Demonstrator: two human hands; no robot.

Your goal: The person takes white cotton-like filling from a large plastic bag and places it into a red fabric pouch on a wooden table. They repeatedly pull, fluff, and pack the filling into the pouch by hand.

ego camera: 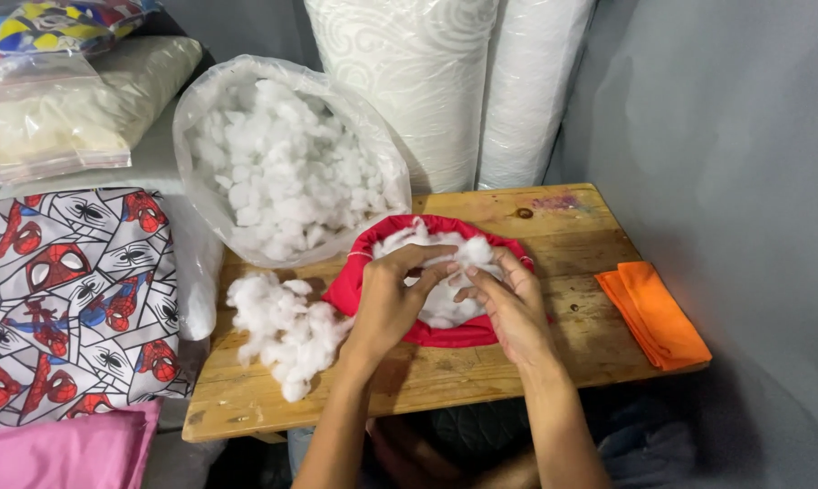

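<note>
At the far left lies a pink cloth (65, 448), and above it a cushion (69, 294) printed with a red-and-black spider-web cartoon pattern; higher still are clear bags (60, 122) of pale filling. A large clear plastic bag (287, 163) full of white stuffing stands at the back left corner of the wooden bench (554, 235), leaning just past its edge. In front of that bag a loose heap of stuffing (282, 330) lies on the bench, just beside the left wrist. The left hand (391, 303) rests on the near rim of a red fabric cover (373, 272), its fingers (427, 258) curled and pinching a tuft of the white stuffing that fills the cover's opening. The cover sits in the middle of the bench, touching the big bag at its back edge. The right hand (513, 308) lies on the cover's right side, its fingers (481, 276) bent and pressing into the same stuffing, tips nearly meeting those of the left. Both forearms cover the front part of the red cover. Behind the bench stand two white rolls of quilted padding (454, 81). At the right edge of the bench lies a folded orange cloth (653, 312), well apart from the hands, with a grey wall (744, 163) beyond.
</note>
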